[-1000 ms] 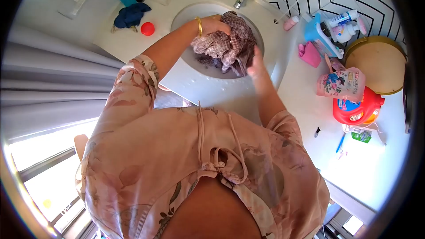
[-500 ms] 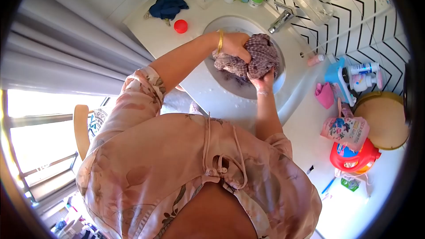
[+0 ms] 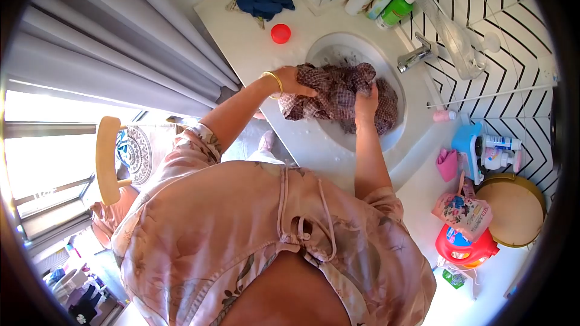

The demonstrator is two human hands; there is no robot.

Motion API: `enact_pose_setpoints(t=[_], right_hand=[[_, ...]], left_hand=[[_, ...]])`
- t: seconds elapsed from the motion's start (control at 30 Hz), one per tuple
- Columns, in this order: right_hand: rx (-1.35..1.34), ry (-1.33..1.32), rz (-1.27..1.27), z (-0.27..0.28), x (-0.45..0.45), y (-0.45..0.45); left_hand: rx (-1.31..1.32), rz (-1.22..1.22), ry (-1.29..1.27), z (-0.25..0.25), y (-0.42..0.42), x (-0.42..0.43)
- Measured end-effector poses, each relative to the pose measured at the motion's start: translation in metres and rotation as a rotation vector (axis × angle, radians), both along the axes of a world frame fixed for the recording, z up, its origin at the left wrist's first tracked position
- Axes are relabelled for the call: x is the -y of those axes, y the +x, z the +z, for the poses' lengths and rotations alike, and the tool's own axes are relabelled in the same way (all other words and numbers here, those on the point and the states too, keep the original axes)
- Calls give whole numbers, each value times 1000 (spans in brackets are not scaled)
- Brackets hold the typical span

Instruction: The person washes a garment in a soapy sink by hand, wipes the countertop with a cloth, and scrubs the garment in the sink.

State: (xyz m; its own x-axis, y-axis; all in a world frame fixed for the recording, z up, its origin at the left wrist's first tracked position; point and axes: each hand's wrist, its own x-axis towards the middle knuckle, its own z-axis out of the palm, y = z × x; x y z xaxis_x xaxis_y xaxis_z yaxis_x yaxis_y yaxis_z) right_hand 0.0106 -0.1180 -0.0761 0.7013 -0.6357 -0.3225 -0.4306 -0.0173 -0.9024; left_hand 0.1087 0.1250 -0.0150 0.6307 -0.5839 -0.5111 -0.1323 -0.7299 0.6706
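A wet, brownish checked cloth garment (image 3: 332, 93) stretches across the washbasin (image 3: 393, 60); its left end reaches over the near-left rim. My left hand (image 3: 296, 81), with a gold bangle at the wrist, grips the garment at its left end. On the other side, my right hand (image 3: 366, 104) is closed around bunched fabric above the bowl. The lower right part of the garment hangs down into the basin, where suds show. Folds of fabric hide some of my fingertips.
A chrome faucet (image 3: 415, 54) juts over the basin's right side. Left of the bowl lie a red lid (image 3: 280, 34) and a dark blue cloth (image 3: 264, 3). Bottles, including a green bottle (image 3: 396, 11), stand behind. A red detergent jug (image 3: 465, 244) is at right.
The bunched garment has been spread out sideways. My left hand has moved down and left with one end, while my right hand has shifted slightly right. The whole view has also shifted.
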Motion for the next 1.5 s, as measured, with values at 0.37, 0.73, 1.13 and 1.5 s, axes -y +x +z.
enact_pose_setpoints(t=[0.37, 0.73, 1.13, 1.5], right_hand=[[-85, 70, 16, 15, -20, -4], [-216, 104, -61, -50, 12, -18], [-58, 95, -54, -58, 14, -15], [327, 130, -236, 74, -5, 1]], left_hand=[[832, 223, 214, -46, 103, -17], [753, 222, 159, -50, 138, -62], [790, 534, 322, -67, 203, -162], [17, -216, -483, -15, 59, 16]])
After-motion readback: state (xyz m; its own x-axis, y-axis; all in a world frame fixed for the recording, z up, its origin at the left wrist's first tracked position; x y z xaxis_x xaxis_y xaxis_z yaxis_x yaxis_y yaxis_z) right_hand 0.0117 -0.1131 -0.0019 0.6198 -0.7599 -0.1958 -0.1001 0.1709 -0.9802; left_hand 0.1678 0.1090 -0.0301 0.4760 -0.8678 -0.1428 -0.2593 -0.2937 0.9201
